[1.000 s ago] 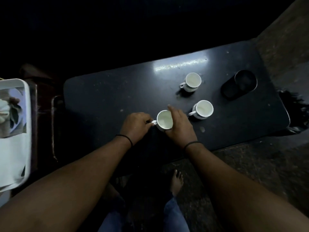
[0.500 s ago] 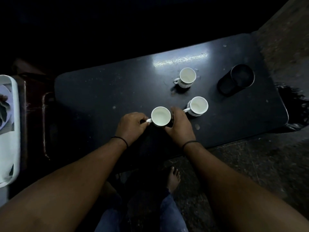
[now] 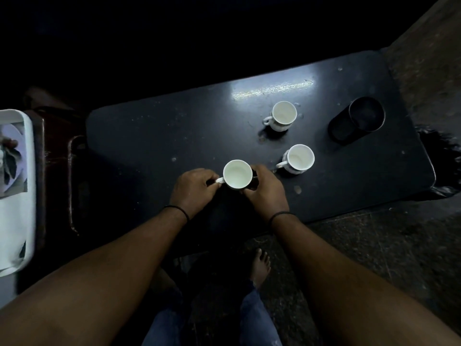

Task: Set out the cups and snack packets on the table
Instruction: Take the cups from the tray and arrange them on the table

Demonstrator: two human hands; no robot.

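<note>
Left grip (image 3: 193,188): fingers curled in, pinching the small handle of the near cup (image 3: 237,174). Right grip (image 3: 265,192): fingers wrapped round the far side and base of that same cup, thumb at its near wall. Both wrists banded with a thin dark cord.

Places below taken from the near cup as landmark, largest thing first.

Dark tabletop (image 3: 159,136), under the cup and spreading out on every side, long and round-cornered, glossy, dotted with pale specks; a bright streak of reflected light beyond the cup and to its right.

White tray (image 3: 17,221), well away to the left, off the tabletop, cut by the frame edge; something pale and something dark lying in it, too blurred to name.

Dark cylindrical container (image 3: 366,116), far to the right and beyond, resting on the tabletop near its right end, open mouth visible.

Bare foot (image 3: 260,264), on the floor on the near side, below the tabletop edge, with blue trouser cloth nearer the camera.

Far cup (image 3: 283,115), white, upright, beyond and to the right, handle pointing left, apart from the others.

Right cup (image 3: 298,158), white, upright, just to the right past the right grip, handle pointing left toward those fingers, not touching them.

Near cup itself: white, upright, close to the near edge of the tabletop, between the two grips; whether resting or just lifted, cannot tell. All three cups pale inside.
</note>
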